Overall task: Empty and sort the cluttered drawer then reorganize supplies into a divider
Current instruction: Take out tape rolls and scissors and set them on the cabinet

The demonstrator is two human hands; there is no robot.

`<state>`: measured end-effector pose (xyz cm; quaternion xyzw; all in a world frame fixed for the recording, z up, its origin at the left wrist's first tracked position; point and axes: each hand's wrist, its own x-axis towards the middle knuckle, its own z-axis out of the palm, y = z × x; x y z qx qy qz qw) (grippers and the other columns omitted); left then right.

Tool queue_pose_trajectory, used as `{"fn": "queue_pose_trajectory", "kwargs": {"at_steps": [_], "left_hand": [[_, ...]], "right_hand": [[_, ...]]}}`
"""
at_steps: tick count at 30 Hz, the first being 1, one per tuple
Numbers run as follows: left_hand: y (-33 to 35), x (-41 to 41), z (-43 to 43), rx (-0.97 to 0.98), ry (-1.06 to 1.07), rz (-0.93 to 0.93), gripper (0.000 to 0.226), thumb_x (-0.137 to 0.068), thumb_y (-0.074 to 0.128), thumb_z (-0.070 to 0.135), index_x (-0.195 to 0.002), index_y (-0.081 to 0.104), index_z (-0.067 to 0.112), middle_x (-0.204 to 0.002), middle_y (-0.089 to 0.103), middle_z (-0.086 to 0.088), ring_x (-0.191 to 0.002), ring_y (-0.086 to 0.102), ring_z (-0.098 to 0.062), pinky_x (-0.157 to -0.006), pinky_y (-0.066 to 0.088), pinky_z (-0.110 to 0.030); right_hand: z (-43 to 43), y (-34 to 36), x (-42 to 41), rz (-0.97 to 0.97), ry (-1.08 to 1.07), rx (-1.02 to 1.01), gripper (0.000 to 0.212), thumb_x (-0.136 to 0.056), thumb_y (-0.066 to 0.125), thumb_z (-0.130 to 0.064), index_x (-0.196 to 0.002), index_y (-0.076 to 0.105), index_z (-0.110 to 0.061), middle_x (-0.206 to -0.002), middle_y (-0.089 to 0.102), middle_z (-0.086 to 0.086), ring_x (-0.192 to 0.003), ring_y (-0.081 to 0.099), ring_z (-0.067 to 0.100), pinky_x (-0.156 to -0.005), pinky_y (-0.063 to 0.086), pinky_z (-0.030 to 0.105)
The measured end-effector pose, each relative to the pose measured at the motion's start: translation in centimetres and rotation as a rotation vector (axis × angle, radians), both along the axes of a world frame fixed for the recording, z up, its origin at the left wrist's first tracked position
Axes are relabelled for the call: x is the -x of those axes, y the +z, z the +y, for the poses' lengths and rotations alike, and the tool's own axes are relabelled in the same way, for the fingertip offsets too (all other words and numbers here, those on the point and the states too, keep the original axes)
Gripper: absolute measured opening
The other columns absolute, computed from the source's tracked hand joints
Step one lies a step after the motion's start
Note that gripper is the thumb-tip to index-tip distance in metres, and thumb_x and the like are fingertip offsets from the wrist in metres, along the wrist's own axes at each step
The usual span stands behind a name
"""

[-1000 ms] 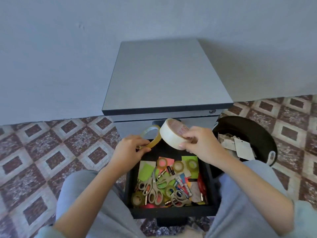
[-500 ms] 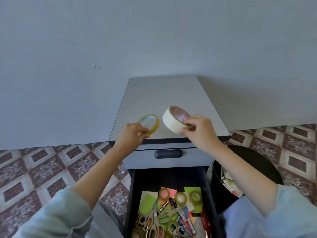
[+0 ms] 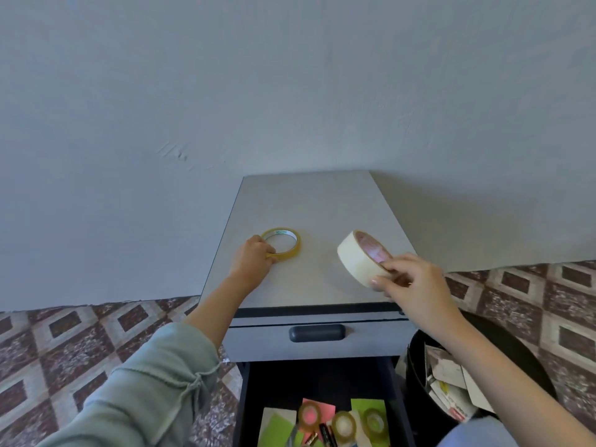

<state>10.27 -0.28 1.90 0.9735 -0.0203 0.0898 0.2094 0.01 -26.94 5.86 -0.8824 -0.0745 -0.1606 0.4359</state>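
Our left hand (image 3: 250, 264) pinches the thin yellow tape ring (image 3: 293, 252) flat on the smooth grey cabinet (image 3: 309, 204); right hand (image 3: 416, 285) grips the fat cream roll (image 3: 353, 257).

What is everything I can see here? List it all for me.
cabinet: one, grey, against the wall
yellow tape roll: one, flat on the cabinet top, left side
white tape roll: one, tilted above the cabinet top, right side
handle: one, dark, on the closed upper drawer
open drawer: one, black inside, below
small tape rolls: three, yellowish, in the open drawer
paper notes: several, green and pink, in the open drawer
bin: one, black, right of the cabinet
paper scraps: several, whitish, in the bin
left hand: grips the yellow tape roll
right hand: holds the white tape roll
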Motion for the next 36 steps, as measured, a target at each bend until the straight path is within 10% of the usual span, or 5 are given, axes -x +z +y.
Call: {"fn": "queue_pose_trajectory", "kwargs": {"at_steps": [7, 14, 27, 36], "left_hand": [[0.0, -1.5, -0.4, 0.094, 0.082, -0.020, 0.044, -0.085, 0.066, 0.016, -0.126, 0.056, 0.006, -0.125, 0.050, -0.011, -0.106, 0.054, -0.030, -0.089, 0.042, -0.034], [-2.4, 2.7, 1.9, -0.090, 0.107, 0.111, 0.061, -0.098, 0.036, 0.043, -0.148, 0.021, 0.010, -0.157, 0.013, -0.004, -0.144, 0.011, -0.019, -0.115, 0.004, -0.032], [-2.6, 4.7, 2.3, -0.071, 0.072, 0.013, 0.062, -0.096, 0.036, 0.046, -0.147, 0.023, 0.014, -0.156, 0.018, -0.001, -0.144, 0.010, -0.018, -0.116, 0.005, -0.029], [-2.5, 4.9, 2.4, -0.077, 0.070, 0.004, 0.061, -0.096, 0.036, 0.046, -0.146, 0.025, 0.014, -0.156, 0.019, -0.001, -0.144, 0.010, -0.018, -0.116, 0.006, -0.029]], "right_hand": [[-0.9, -0.2, -1.2, 0.015, -0.008, -0.021, 0.019, -0.074, 0.076, -0.004, -0.092, 0.073, -0.003, -0.082, 0.060, -0.002, -0.071, 0.062, 0.029, -0.075, 0.054, 0.046], [3.4, -2.3, -4.1, -0.049, 0.063, -0.004, 0.023, -0.074, 0.075, 0.002, -0.097, 0.071, 0.002, -0.087, 0.057, 0.002, -0.071, 0.055, 0.009, -0.069, 0.042, 0.003], [11.9, -3.1, -13.1, -0.095, 0.173, 0.191, 0.023, -0.083, 0.063, 0.001, -0.106, 0.065, 0.002, -0.112, 0.061, 0.018, -0.102, 0.057, 0.035, -0.088, 0.042, 0.034], [13.2, -2.1, -15.0, 0.012, 0.217, 0.295, 0.021, -0.085, 0.062, -0.004, -0.106, 0.064, -0.004, -0.111, 0.061, 0.013, -0.101, 0.054, 0.031, -0.081, 0.036, 0.026]]}}
